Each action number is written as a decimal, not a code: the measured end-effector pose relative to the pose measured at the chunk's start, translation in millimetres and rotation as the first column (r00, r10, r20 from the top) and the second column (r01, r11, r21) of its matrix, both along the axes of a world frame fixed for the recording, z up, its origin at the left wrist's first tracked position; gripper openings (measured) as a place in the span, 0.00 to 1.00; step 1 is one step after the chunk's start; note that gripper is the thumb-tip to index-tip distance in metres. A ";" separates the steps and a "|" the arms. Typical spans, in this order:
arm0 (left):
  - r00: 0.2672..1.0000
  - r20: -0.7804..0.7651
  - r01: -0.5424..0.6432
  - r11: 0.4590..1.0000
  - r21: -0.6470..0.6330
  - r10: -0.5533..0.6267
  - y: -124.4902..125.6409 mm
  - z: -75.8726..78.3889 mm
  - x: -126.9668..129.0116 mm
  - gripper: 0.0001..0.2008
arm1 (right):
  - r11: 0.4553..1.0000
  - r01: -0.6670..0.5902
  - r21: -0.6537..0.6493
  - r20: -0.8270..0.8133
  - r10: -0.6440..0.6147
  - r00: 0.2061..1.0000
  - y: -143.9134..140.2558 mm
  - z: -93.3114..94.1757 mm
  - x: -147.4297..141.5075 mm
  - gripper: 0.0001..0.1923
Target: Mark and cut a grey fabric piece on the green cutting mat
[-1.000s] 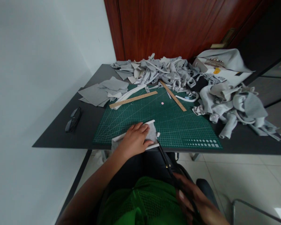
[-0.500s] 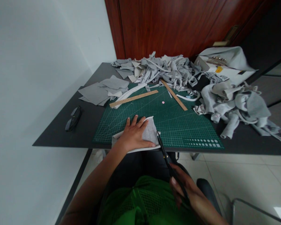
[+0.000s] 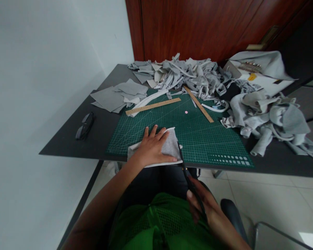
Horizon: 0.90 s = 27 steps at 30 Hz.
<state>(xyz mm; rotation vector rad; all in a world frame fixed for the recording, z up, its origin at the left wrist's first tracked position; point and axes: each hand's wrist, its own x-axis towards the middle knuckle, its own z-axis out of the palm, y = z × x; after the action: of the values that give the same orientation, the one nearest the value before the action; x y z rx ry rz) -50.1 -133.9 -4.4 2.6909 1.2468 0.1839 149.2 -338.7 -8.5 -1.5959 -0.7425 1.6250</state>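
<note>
Fabric piece (image 3: 169,147) lies at the near edge of the green cutting mat (image 3: 214,139) on the surface, pinned flat under your left hand (image 3: 152,149), fingers spread to steady it. Your right hand (image 3: 206,211) has its grip closed around the scissors (image 3: 185,170), blades meeting the cloth's right edge.

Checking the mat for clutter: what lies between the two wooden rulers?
In the head view, only bare green cutting mat and a small pink dot lie between the wooden rulers.

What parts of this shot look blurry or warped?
Head view: the right hand and scissors are smeared by motion blur; the left hand on the fabric is sharp; the table edges bow from wide-angle distortion.
</note>
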 end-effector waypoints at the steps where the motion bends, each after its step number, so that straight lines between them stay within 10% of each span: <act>1: 1.000 -0.001 0.000 1.000 -0.002 0.000 -0.2 0.2 0.0 0.58 | 1.000 -0.012 0.000 -0.001 0.012 1.000 2.1 1.5 -1.6 0.51; 27: 1.000 0.023 -0.008 1.000 0.014 0.007 -1.3 -2.5 0.4 0.57 | 0.998 -0.059 0.016 0.027 0.059 0.998 14.3 12.4 -16.3 0.58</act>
<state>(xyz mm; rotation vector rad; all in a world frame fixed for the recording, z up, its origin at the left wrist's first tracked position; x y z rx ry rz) -49.7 -135.2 -6.9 2.6884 1.2541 0.2244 132.9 -324.4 3.9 -1.5999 -0.8222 1.6377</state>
